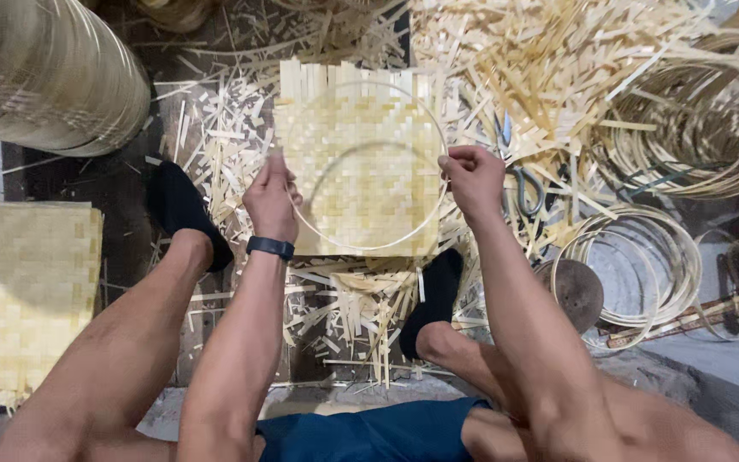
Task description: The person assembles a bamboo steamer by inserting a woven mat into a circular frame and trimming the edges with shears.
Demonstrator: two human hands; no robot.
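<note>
Holding a thin bamboo hoop [368, 248] over the woven bamboo mat [357, 162] on the floor, left hand [271, 198] and right hand [470, 175] pinched shut on opposite rim sides; judged light, springy, easily warped, best gripped at the rim.

We count two hands, a left hand [271, 201] and a right hand [472, 178], both gripping one thin bamboo hoop [368, 246]. We count two woven bamboo mats: one square mat [357, 111] under the hoop and one mat [23, 299] at the left edge. We count one pair of scissors [523, 184], one wristband [270, 248] and two dark socks [180, 205]; the loose strips are too many to count.
</note>
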